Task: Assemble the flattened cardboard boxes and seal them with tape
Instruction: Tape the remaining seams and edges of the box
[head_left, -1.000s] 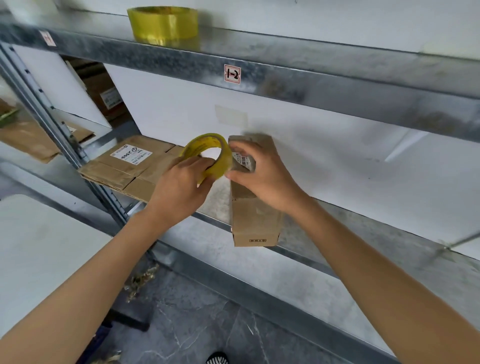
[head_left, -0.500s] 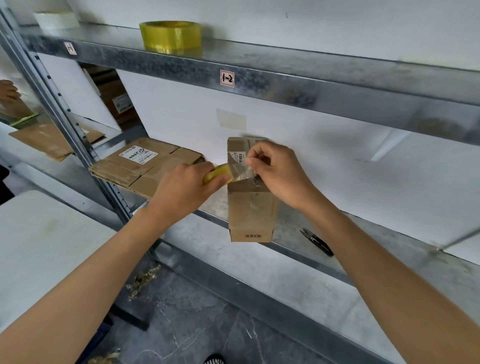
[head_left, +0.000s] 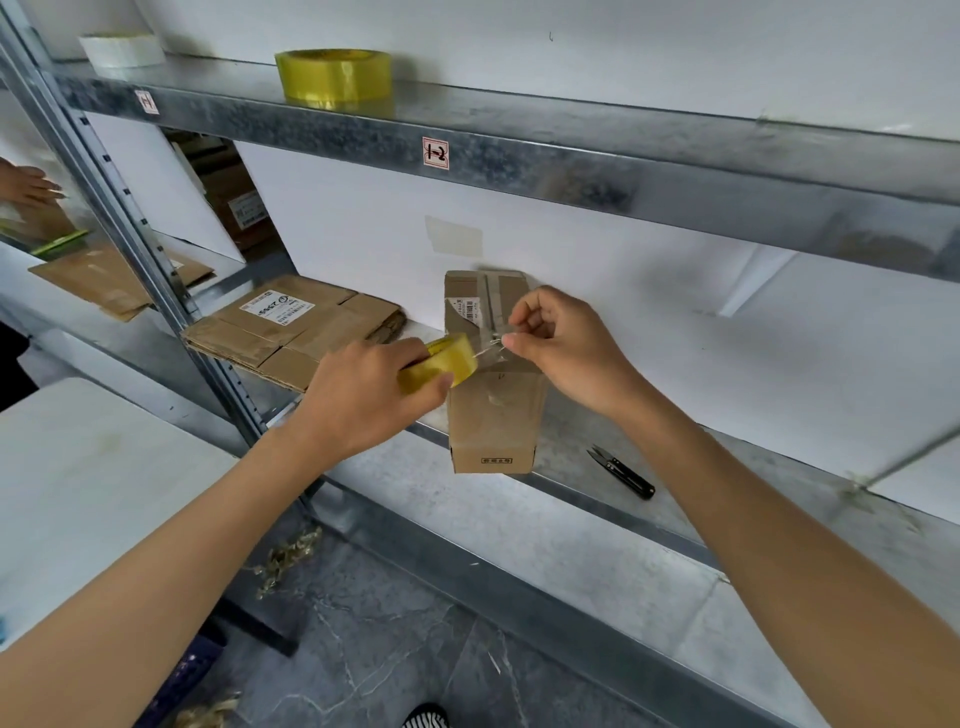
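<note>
Presently, an assembled cardboard box stands upright at the front edge of the middle metal shelf, its lower front corner overhanging the lip; its top flaps are closed and carry a printed label. The left hand is wrapped around a yellow tape roll, fingers and thumb closed on its rim, the roll held just beside the box's upper left edge. The right hand pinches the free end of the clear tape strip between thumb and forefinger; the remaining fingers are curled in. The strip runs taut from roll to pinch across the box's upper front; whether it already adheres to the cardboard cannot be told, since the film is transparent. A stack of flattened boxes lies on the same shelf, left of the standing box and apart from it; black snips lie on the shelf to the right. A second yellow roll rests on the upper shelf.
</note>
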